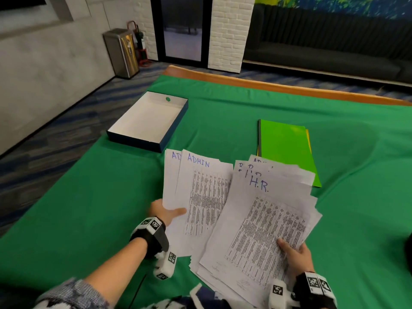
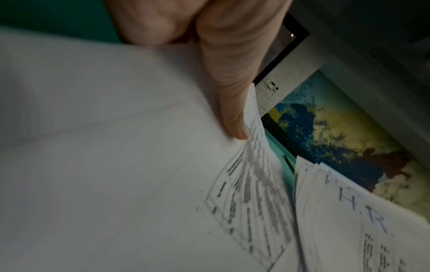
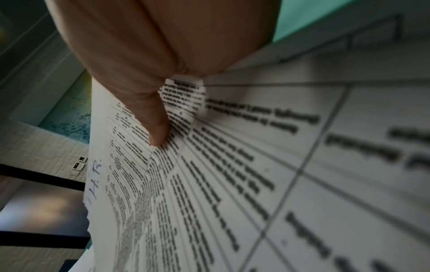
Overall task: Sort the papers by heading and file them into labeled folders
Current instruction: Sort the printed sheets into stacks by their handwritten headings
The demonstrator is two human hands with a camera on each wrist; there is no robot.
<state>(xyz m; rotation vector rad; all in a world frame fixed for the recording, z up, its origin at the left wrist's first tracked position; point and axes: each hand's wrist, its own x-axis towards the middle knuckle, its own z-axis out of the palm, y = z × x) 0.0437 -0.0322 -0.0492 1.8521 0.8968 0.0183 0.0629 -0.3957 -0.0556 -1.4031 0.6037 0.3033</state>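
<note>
Two fans of printed sheets are held above the green cloth. My left hand (image 1: 166, 214) pinches the ADMIN sheets (image 1: 200, 192) at their left edge, thumb on top; the same thumb (image 2: 232, 103) presses white paper (image 2: 116, 147) in the left wrist view. My right hand (image 1: 294, 256) grips the thicker H.R. stack (image 1: 263, 224) at its lower right edge, thumb on the top page. Up close, the right thumb (image 3: 153, 125) lies on the H.R. page (image 3: 232, 174). A stack of folders with a green one on top (image 1: 286, 150) lies flat behind the papers.
An open, shallow, white-lined box (image 1: 148, 122) sits at the far left of the table (image 1: 289, 103). The wooden table edge (image 1: 267, 84) runs along the back. Beyond are a metal bin (image 1: 121, 52), a door and a dark sofa.
</note>
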